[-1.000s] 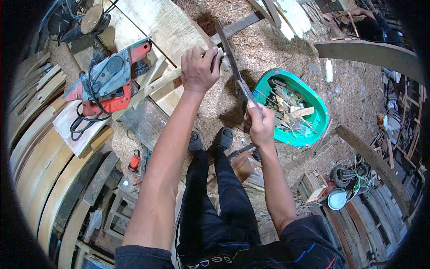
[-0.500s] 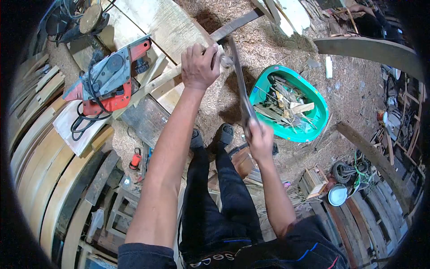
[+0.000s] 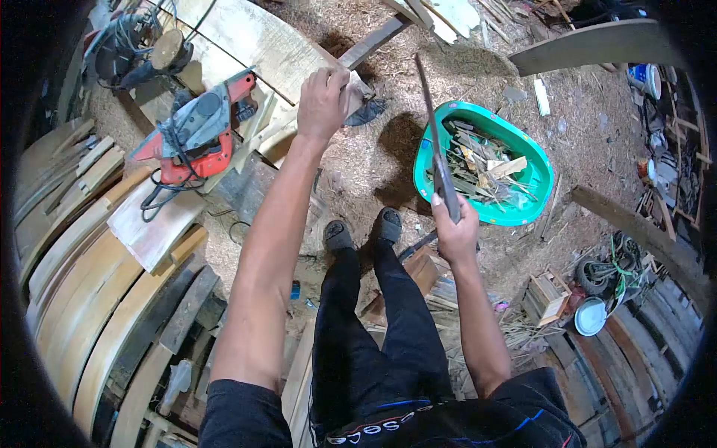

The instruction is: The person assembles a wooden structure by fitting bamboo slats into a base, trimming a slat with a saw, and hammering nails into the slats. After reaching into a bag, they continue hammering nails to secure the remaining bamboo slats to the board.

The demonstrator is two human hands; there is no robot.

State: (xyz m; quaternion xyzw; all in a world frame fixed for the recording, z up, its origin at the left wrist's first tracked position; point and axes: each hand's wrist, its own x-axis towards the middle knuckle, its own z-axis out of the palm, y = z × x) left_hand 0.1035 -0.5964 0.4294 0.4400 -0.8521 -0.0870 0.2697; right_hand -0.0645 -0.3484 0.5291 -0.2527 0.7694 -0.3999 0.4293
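Note:
My left hand (image 3: pixel 323 103) is closed over the end of a pale piece of wood (image 3: pixel 355 91) at the edge of the wooden workbench; its fingertips are partly hidden. A dark, crumpled-looking scrap (image 3: pixel 366 113) lies just beyond those fingers. My right hand (image 3: pixel 455 230) grips a machete (image 3: pixel 433 123) by its lower end, and the long, narrow, dark blade points up and away from me. The blade stands apart from the wood, to the right of my left hand, and overlaps the rim of the green tub in view.
The green tub (image 3: pixel 546 179) holds wood scraps. A red and grey power planer (image 3: pixel 196 134) with a cord rests at left, near the bench boards (image 3: pixel 261 37). Curved planks (image 3: pixel 89 299) are stacked at lower left. Sawdust covers the floor (image 3: pixel 515 261) around my sandalled feet.
My right hand and the machete have moved right, away from my left hand. My left hand has shifted slightly left at the wood's end. The view has also moved a little.

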